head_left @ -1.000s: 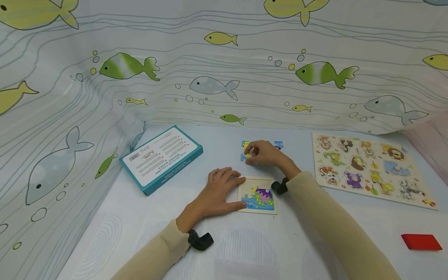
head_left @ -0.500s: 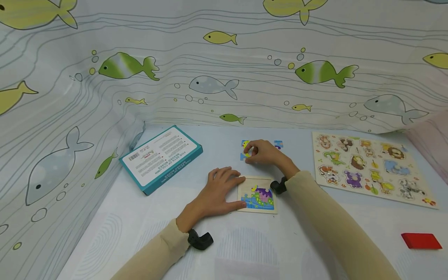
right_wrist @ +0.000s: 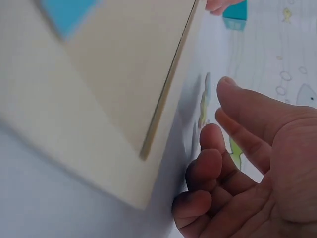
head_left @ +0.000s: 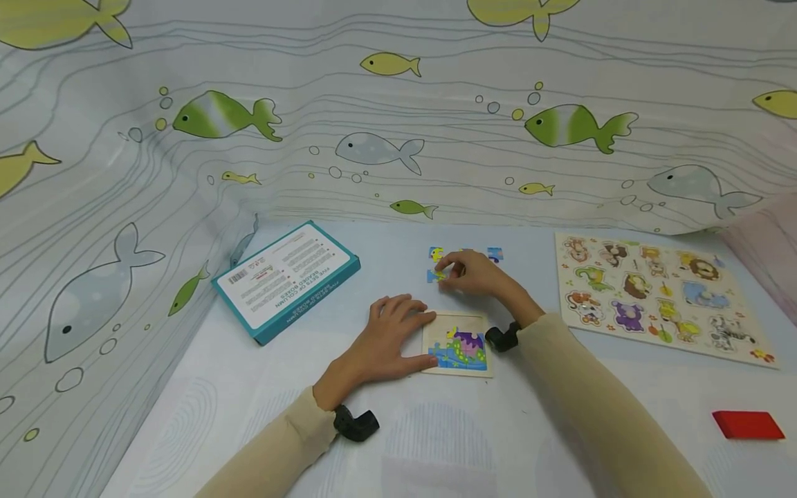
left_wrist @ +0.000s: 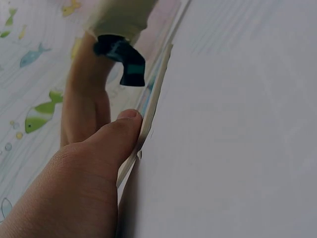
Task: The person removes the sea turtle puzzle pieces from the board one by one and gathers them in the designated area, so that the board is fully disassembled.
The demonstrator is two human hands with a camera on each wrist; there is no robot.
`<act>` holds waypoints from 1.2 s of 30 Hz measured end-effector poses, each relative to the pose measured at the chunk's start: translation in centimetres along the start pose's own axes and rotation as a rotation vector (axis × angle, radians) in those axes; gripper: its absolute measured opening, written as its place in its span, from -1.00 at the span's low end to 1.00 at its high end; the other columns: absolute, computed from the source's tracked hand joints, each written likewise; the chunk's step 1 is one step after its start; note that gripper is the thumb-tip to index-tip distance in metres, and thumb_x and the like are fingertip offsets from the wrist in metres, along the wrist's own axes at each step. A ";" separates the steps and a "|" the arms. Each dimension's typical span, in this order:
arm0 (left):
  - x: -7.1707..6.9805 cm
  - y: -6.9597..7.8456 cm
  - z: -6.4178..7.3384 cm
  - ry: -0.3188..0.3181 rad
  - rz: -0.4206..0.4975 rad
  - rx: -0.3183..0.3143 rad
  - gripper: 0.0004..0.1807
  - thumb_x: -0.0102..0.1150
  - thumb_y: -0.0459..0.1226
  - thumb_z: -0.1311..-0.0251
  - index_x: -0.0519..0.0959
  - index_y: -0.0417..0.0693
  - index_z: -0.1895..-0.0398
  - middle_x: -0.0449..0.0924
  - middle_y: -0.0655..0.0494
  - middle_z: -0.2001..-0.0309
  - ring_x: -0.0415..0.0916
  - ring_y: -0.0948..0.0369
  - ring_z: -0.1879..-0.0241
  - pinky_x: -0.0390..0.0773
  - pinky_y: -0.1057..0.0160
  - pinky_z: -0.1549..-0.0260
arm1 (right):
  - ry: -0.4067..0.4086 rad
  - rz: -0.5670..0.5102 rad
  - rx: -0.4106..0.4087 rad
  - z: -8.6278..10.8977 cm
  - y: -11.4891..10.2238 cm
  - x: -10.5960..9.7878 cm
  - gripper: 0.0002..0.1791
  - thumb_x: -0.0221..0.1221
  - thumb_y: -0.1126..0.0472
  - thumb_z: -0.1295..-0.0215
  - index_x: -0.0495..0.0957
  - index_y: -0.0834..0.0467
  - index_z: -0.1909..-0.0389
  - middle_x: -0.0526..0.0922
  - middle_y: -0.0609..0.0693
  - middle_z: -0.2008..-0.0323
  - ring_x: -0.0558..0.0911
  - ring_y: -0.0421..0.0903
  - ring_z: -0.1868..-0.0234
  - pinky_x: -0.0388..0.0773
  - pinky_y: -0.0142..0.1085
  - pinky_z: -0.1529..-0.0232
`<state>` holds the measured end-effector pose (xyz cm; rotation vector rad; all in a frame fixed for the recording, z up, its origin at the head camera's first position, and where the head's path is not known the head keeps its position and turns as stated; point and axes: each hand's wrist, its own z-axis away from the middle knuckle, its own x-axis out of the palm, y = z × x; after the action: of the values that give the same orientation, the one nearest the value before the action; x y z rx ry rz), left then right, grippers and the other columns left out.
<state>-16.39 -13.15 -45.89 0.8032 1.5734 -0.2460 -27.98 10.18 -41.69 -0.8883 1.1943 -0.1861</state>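
A small square wooden jigsaw puzzle board (head_left: 438, 324) lies in front of me, its lower part filled with blue, green and purple pieces. My left hand (head_left: 387, 342) rests at its left side, fingers spread, thumb (left_wrist: 130, 121) on the board's edge in the left wrist view. Beyond the board, my right hand (head_left: 478, 273) hovers by the loose jigsaw pieces with loosely bent fingers. A blue-and-yellow jigsaw piece (head_left: 433, 276) lies beside its fingertips. In the right wrist view a gap shows between thumb and fingers (right_wrist: 205, 163), with no piece held. The hand partly hides other pieces.
More loose pieces, including a yellow one (head_left: 436, 254) and a blue one (head_left: 495, 254), lie behind the right hand. A teal-edged box (head_left: 286, 280) stands at left. An animal peg puzzle (head_left: 660, 297) lies at right, with a red block (head_left: 749, 425) nearer me.
My right hand has shifted slightly to the right, uncovering more of the blue-and-yellow jigsaw piece. The left hand stays at the board, and the head view has tilted a little.
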 end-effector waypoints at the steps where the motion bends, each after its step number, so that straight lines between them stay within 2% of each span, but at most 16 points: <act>1: 0.0 0.0 0.0 -0.001 -0.001 0.000 -0.19 0.16 0.35 -0.19 0.42 0.22 -0.45 0.37 0.14 -0.38 0.12 -0.01 -0.52 0.03 -0.30 -0.41 | -0.003 -0.011 -0.004 0.3 0.1 0.0 -0.61 0.39 0.14 -0.27 0.66 0.14 -0.10 0.61 0.03 0.34 0.47 -0.11 0.37 0.39 -0.33 0.34; 8: 0.0 0.0 0.0 -0.001 0.013 -0.001 -0.20 0.16 0.34 -0.20 0.42 0.20 -0.44 0.37 0.15 -0.38 0.12 -0.01 -0.52 0.01 -0.30 -0.43 | -0.048 -0.047 -0.067 2.7 1.2 -0.3 -0.69 0.36 0.12 -0.29 0.71 0.11 -0.02 0.60 -0.03 0.36 0.47 -0.11 0.33 0.41 -0.31 0.27; 17: 0.1 0.0 0.0 0.010 0.016 -0.002 -0.20 0.17 0.34 -0.20 0.43 0.20 -0.44 0.39 0.15 -0.37 0.13 -0.01 -0.51 0.02 -0.30 -0.42 | -0.178 -0.120 -0.134 5.6 1.7 -0.5 -0.74 0.36 0.16 -0.30 0.70 0.11 0.02 0.64 -0.03 0.34 0.52 -0.11 0.34 0.46 -0.34 0.25; 25: 0.1 0.0 0.1 0.005 0.035 -0.008 -0.20 0.18 0.32 -0.19 0.43 0.20 -0.44 0.38 0.15 -0.37 0.12 0.01 -0.52 -0.01 -0.29 -0.43 | -0.168 -0.077 -0.171 7.1 1.1 0.2 -0.76 0.39 0.18 -0.25 0.72 0.05 0.06 0.62 -0.05 0.29 0.47 -0.12 0.33 0.41 -0.37 0.30; 31: 0.2 -0.1 0.0 0.003 0.029 -0.009 -0.20 0.17 0.33 -0.19 0.43 0.21 -0.44 0.37 0.16 -0.38 0.11 0.02 -0.52 -0.01 -0.28 -0.43 | -0.160 -0.026 -0.188 8.0 0.6 0.6 -0.76 0.42 0.16 -0.23 0.74 0.02 0.08 0.62 -0.04 0.23 0.46 -0.10 0.24 0.41 -0.35 0.22; 36: 0.3 -0.1 0.0 -0.002 0.030 -0.013 -0.20 0.16 0.34 -0.19 0.42 0.22 -0.44 0.37 0.16 -0.38 0.10 0.02 -0.52 -0.02 -0.27 -0.43 | -0.186 0.006 -0.187 8.3 0.3 0.9 -0.74 0.43 0.14 -0.21 0.75 -0.03 0.06 0.60 -0.08 0.22 0.46 -0.10 0.19 0.39 -0.31 0.17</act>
<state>-16.41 -13.11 -46.16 0.8162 1.5587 -0.2143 -20.52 14.03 -41.79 -1.0418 1.0525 0.0140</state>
